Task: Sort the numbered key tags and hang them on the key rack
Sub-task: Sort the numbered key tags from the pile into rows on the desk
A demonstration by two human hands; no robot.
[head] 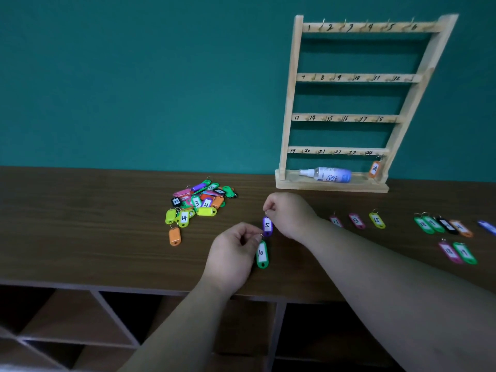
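Note:
My left hand [233,253] pinches the ring of a green tag marked 10 [262,254], which hangs just above the wooden tabletop [80,237]. My right hand [288,213] pinches the ring of a purple tag marked 5 [267,225], just above the green one. A heap of mixed coloured tags [197,204] lies to the left. The wooden key rack [349,103] stands at the back right against the wall, with numbered hooks and an orange tag marked 24 [374,169] on its bottom right hook.
Sorted tags lie in rows on the right: a pink tag [335,221], another pink [357,220], a yellow tag 15 [377,220], then a green-black-orange group [442,225] and two more [457,253]. A spray bottle [327,174] lies on the rack's base. Open shelving is below the table edge.

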